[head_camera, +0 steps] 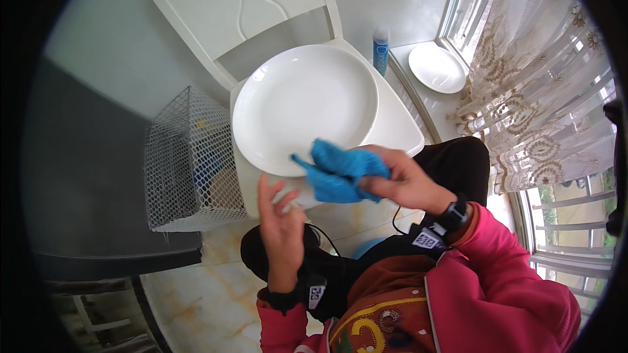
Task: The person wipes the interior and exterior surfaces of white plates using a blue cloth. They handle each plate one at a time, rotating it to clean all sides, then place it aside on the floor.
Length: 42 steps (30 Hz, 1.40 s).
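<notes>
A large white plate [306,103] lies on the seat of a white chair [392,130] before me. My right hand [405,179] grips a folded blue cloth [338,171] between thumb and fingers, over the near edge of the plate. To the left of the cloth, my left hand [282,228] is raised with its fingers apart and nothing in it, just in front of the seat's near edge.
A wire mesh basket [196,157] with items inside stands left of the chair, beside a dark grey surface [98,171]. Behind the seat at right are a blue spray can [380,54] and a smaller white plate [436,67] on a ledge, near a lace curtain [530,108].
</notes>
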Available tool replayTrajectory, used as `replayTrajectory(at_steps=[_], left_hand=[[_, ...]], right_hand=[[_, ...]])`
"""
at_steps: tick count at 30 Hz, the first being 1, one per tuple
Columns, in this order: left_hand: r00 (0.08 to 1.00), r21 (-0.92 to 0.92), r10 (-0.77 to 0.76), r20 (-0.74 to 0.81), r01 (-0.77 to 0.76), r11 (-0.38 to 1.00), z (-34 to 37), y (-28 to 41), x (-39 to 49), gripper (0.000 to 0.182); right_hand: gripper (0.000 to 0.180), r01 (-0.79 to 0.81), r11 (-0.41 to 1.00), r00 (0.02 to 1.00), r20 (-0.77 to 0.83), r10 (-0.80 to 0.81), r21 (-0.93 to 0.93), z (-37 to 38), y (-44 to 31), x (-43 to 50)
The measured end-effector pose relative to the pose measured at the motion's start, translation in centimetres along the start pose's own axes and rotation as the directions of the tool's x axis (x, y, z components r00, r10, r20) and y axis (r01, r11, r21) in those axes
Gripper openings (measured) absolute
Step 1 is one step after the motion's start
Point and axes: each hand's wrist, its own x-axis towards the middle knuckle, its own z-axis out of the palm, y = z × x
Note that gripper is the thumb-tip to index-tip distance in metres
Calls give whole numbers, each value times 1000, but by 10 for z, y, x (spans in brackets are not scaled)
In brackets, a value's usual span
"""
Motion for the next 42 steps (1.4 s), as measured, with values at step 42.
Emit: replayTrajectory(at_steps=[42], left_hand=[[788,675,87,609,-573,464,151,-62,282,71]], right_hand=[[62,338,410,718,-51,-695,-847,-103,92,58]])
